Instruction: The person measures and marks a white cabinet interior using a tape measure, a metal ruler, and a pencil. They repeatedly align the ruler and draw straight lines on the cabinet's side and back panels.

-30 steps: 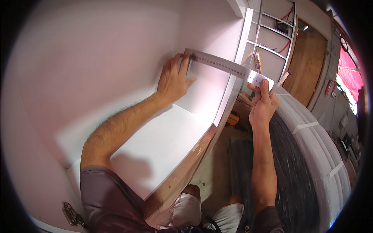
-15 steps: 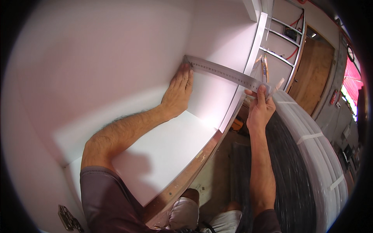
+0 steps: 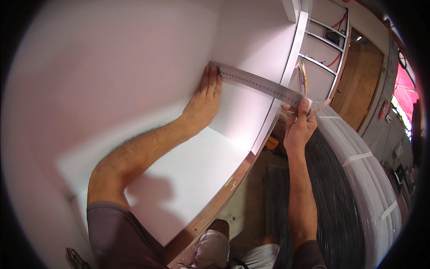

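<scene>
A metal ruler (image 3: 253, 83) with small printed markings spans the inside of a white cabinet (image 3: 246, 40), from the inner wall to past the front edge. My left hand (image 3: 201, 101) lies with straight, flat fingers against the wall at the ruler's left end, pressing on it. My right hand (image 3: 299, 125) grips the ruler's right end between thumb and fingers, with a pale slim stick (image 3: 321, 106) also at that hand; its type is unclear. The cabinet's white bottom panel (image 3: 197, 175) lies below my left arm, with a wooden strip (image 3: 204, 215) along its front.
Wrapped pale rolled material (image 3: 360, 161) and a dark sheet (image 3: 336, 197) lie to my right. A metal rack (image 3: 320, 39), wooden door (image 3: 356, 85) and red extinguisher (image 3: 383, 110) are farther back. Metal hinge hardware (image 3: 74, 258) sits at the lower left.
My left fingers have straightened and flattened against the wall at the ruler's end. The ruler and my right hand sit slightly lower in the view, and the pale stick has tilted rightward.
</scene>
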Tool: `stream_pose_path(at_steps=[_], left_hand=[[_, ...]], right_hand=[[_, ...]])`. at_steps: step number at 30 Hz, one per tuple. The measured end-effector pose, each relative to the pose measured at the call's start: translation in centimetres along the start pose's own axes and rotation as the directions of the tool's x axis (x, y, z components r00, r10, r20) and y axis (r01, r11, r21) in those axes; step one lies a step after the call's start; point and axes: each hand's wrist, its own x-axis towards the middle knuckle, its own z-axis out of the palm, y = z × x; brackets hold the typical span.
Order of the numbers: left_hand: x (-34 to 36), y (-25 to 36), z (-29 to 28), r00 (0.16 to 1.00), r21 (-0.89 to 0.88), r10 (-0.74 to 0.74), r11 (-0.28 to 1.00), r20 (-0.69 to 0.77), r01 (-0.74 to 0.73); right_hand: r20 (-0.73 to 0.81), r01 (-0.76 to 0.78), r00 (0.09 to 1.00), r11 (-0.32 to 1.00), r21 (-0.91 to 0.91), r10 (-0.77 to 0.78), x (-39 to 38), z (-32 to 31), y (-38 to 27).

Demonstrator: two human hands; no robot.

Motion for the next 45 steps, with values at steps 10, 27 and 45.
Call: stream_pose_path(at_steps=[10,27,45], left_hand=[[0.5,0.1,0.2,1.0,0.067,-0.015,0.998,-0.027,0.016],[0.6,0.2,0.5,0.995,0.17,0.026,0.985,-0.093,-0.009],[0.4,0.6,-1.2,0.997,0.358,0.052,0.931,0.052,-0.067]], right_hand=[[0.037,0.021,0.999,0.995,-0.1,-0.017,-0.8,-0.4,2.6],[-0.001,0.034,0.999,0.994,-0.103,-0.034,-1.3,1.6,3.8],[-0.011,-0.044,0.999,0.983,-0.178,0.043,-1.8,1.0,2.8]])
